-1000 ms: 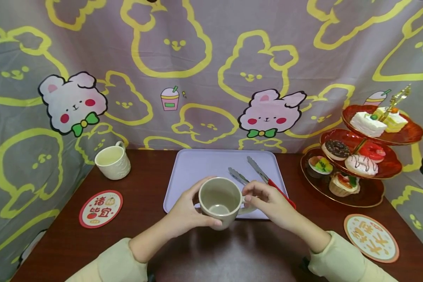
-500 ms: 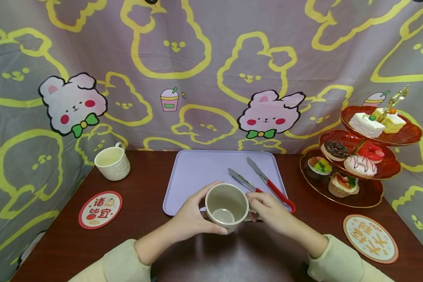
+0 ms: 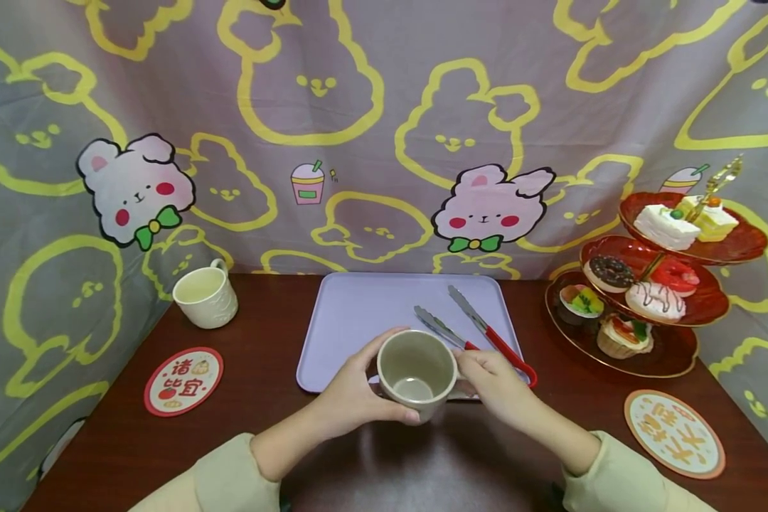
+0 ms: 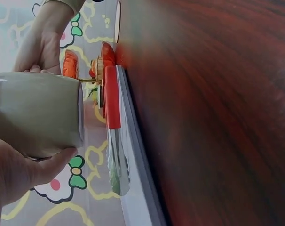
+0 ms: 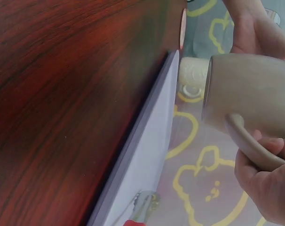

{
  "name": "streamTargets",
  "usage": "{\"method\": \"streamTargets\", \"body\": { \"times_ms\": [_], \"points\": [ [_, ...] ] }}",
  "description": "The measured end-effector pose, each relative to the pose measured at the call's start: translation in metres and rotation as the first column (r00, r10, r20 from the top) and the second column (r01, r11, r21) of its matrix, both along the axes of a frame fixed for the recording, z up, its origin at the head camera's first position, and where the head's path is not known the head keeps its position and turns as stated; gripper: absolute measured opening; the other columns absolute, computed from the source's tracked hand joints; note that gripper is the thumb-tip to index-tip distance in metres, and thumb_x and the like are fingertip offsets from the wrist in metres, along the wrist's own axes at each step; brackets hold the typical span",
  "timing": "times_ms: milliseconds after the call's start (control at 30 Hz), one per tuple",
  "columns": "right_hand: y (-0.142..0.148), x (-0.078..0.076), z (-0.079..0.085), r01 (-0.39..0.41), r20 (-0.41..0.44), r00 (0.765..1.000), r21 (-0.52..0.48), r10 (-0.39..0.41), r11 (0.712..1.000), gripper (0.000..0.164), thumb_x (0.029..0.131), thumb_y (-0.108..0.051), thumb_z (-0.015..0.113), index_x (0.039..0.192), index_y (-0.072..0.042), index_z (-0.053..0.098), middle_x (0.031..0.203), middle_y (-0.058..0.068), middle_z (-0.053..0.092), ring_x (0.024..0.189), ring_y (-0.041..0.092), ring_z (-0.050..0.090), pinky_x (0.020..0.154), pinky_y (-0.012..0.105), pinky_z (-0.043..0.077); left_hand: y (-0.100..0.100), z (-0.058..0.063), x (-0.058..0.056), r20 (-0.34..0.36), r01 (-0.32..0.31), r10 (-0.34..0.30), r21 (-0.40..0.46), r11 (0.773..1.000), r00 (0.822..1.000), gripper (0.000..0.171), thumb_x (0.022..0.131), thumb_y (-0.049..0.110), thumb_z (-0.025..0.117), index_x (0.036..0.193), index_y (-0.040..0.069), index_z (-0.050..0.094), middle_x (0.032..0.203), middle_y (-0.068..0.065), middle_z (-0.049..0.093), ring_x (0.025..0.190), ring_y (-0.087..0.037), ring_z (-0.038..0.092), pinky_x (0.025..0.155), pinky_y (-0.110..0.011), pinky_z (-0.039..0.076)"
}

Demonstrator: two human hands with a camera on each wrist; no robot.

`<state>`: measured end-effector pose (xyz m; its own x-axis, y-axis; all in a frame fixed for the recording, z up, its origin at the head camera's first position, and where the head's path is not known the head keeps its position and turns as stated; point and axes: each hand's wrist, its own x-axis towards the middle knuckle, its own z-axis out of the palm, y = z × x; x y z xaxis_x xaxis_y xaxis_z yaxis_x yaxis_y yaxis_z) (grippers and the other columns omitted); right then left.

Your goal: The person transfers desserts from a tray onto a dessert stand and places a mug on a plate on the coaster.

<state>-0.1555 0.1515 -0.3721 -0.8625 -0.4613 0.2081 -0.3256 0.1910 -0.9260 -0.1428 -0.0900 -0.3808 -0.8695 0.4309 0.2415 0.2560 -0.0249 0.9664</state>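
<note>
A plain grey-beige mug point(image 3: 416, 370) is held up above the table, near the front edge of the lilac tray point(image 3: 358, 306). My left hand point(image 3: 358, 395) grips its body from the left, thumb across the near side. On the other side my right hand point(image 3: 496, 380) holds the mug's handle point(image 5: 250, 146), with fingers curled through it in the right wrist view. Red-handled metal tongs point(image 3: 502, 348) lie on the tray just beyond my right hand. In the left wrist view a gap shows between the mug's base and the tabletop point(image 4: 203, 117).
A cream mug point(image 3: 206, 297) stands at the back left, behind a red-rimmed round coaster point(image 3: 183, 382). At right, a three-tier red stand point(image 3: 659, 270) bears cakes, donuts and tarts. An orange-rimmed coaster point(image 3: 674, 434) lies in front of it. A patterned cloth point(image 3: 358, 163) hangs behind.
The mug has moved slightly right and toward me, with both hands following. My right hand's fingers have closed round the handle, and more of the tongs now shows.
</note>
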Motion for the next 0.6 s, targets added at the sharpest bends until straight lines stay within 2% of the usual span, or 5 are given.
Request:
{"method": "streamTargets", "body": {
  "times_ms": [33, 100, 333, 467, 600],
  "points": [
    [0.000, 0.000, 0.000, 0.023, -0.016, 1.000, 0.015, -0.023, 1.000, 0.037, 0.103, -0.005, 0.042, 0.071, 0.001, 0.060, 0.062, 0.002, 0.046, 0.066, 0.012, 0.045, 0.060, 0.027, 0.042, 0.000, 0.001, 0.000, 0.001, 0.000, 0.000, -0.003, 1.000, 1.000, 0.102, 0.066, -0.004, 0.091, 0.155, 0.006, 0.042, 0.141, -0.014, 0.053, 0.117, -0.031, 0.056, 0.089, -0.045, 0.056],
    [0.001, 0.001, 0.001, 0.049, -0.037, 0.998, 0.013, -0.048, 0.999, 0.039, 0.103, -0.005, 0.042, 0.067, -0.001, 0.056, 0.062, 0.000, 0.046, 0.068, 0.013, 0.046, 0.063, 0.027, 0.041, 0.001, 0.002, -0.002, -0.001, 0.001, -0.001, -0.007, 1.000, 1.000, 0.103, 0.067, -0.004, 0.091, 0.156, 0.008, 0.040, 0.142, -0.013, 0.052, 0.117, -0.030, 0.056, 0.090, -0.046, 0.056],
    [0.003, 0.004, 0.008, 0.054, -0.055, 0.997, -0.035, -0.056, 0.998, 0.043, 0.103, -0.002, 0.040, 0.060, -0.001, 0.042, 0.059, 0.005, 0.040, 0.065, 0.014, 0.043, 0.058, 0.030, 0.038, 0.003, 0.007, -0.007, -0.019, 0.043, -0.043, -0.008, 0.999, 0.999, 0.104, 0.068, -0.005, 0.090, 0.157, 0.008, 0.037, 0.144, -0.013, 0.050, 0.119, -0.031, 0.056, 0.092, -0.051, 0.054],
    [0.003, 0.005, 0.012, 0.067, -0.020, 0.998, -0.022, -0.067, 0.998, 0.042, 0.103, -0.003, 0.040, 0.062, 0.000, 0.044, 0.061, 0.002, 0.041, 0.078, 0.014, 0.048, 0.067, 0.028, 0.041, 0.000, 0.009, -0.008, -0.032, 0.077, -0.078, -0.027, 0.997, 0.996, 0.102, 0.070, -0.002, 0.090, 0.157, 0.008, 0.037, 0.144, -0.012, 0.050, 0.120, -0.031, 0.055, 0.092, -0.048, 0.055],
    [0.005, 0.007, 0.013, 0.077, -0.024, 0.997, -0.033, -0.078, 0.996, 0.041, 0.104, -0.003, 0.039, 0.066, 0.002, 0.051, 0.063, 0.000, 0.042, 0.078, 0.013, 0.047, 0.067, 0.028, 0.041, -0.002, 0.013, -0.009, -0.053, 0.095, -0.099, -0.064, 0.993, 0.994, 0.100, 0.072, -0.001, 0.090, 0.157, 0.011, 0.038, 0.145, -0.010, 0.051, 0.123, -0.030, 0.055, 0.094, -0.045, 0.055]
  ]
}}
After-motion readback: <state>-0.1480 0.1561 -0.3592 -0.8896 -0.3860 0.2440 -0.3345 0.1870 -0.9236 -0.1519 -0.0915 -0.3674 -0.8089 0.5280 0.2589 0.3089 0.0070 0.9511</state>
